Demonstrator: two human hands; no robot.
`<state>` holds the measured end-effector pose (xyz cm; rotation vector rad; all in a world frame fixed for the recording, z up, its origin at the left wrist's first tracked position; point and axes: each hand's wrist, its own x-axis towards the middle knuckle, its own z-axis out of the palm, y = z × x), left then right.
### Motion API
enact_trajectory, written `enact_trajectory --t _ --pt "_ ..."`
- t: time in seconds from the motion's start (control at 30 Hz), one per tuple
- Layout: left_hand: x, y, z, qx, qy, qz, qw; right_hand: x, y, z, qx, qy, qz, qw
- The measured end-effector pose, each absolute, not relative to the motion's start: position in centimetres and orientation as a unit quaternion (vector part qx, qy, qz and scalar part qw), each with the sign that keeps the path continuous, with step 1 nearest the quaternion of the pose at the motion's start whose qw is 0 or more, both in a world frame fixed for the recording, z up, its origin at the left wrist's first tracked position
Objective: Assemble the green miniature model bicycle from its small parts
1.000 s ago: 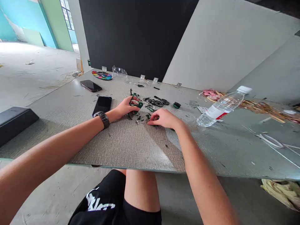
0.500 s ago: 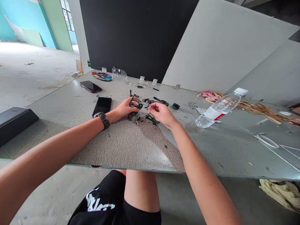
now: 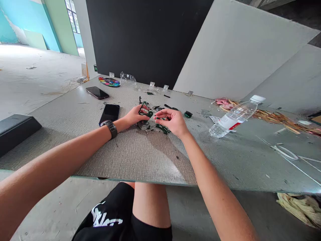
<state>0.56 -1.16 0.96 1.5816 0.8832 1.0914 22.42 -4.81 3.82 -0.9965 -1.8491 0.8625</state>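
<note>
My left hand (image 3: 136, 115), with a black watch on its wrist, grips a dark green frame-like part (image 3: 149, 114). Close to its right side is my right hand (image 3: 173, 121), its thumb and fingertips pinching a small green piece (image 3: 157, 117). Beneath the right hand lie dark green parts (image 3: 163, 129) on the table. Thin black parts (image 3: 172, 107) lie just behind the hands, and small bits are scattered in front of them. A dark green block (image 3: 188, 114) sits to the right.
Two phones (image 3: 97, 92) (image 3: 109, 113) and a black case (image 3: 18, 132) lie on the left. Behind are a colourful palette (image 3: 109, 82) and clear plastic wrap (image 3: 127, 78). A water bottle (image 3: 234, 117) stands tilted at right, near straw-like scraps (image 3: 278, 119).
My right hand has shifted slightly left, nearer the green part in my left hand, and a small green piece now shows at its fingertips. My left hand has barely moved.
</note>
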Motion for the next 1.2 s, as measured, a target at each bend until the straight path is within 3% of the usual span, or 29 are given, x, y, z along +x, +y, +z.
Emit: enact_trajectory --t 0.2,0.4,0.7,1.2 --pt "0.6 -1.2 0.9 0.634 0.362 0.454 0.511 22.4 -5.3 4.0 -0.402 -0.801 0.159 0.414" --pt "0.6 -1.2 0.9 0.637 0.364 0.453 0.506 22.0 -5.5 4.3 -0.407 -0.817 0.09 0.399" --pt "0.7 -1.1 0.9 0.632 0.356 0.46 0.512 22.0 -4.5 3.6 -0.425 -0.761 0.167 0.46" --pt "0.8 -1.0 0.7 0.662 0.347 0.47 0.469 21.3 -4.1 2.6 -0.456 -0.737 0.224 0.446"
